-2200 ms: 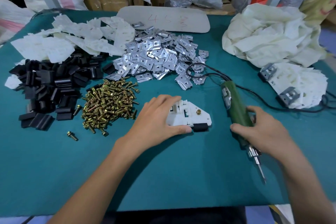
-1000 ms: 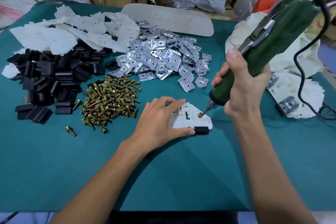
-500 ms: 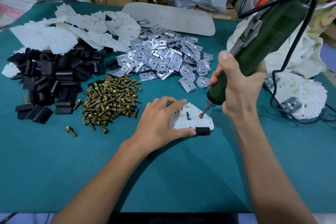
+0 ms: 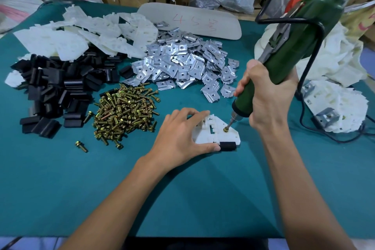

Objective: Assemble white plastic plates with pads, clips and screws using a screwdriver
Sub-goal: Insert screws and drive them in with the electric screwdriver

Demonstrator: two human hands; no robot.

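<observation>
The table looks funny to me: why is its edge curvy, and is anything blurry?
Head view: the wide lens bows the table at its edges and stretches the screwdriver; screws and plate look sharp; soft light, faint shadow under the left hand.

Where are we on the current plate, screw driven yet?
Done: a black pad sits on the white plate's near edge; finished plates lie stacked at the right. In hand: the left hand holds the plate, the right hand grips the screwdriver, bit on the brass screw; fully seated or not, I cannot tell. Left: loose piles of plates, pads, clips and screws.
</observation>
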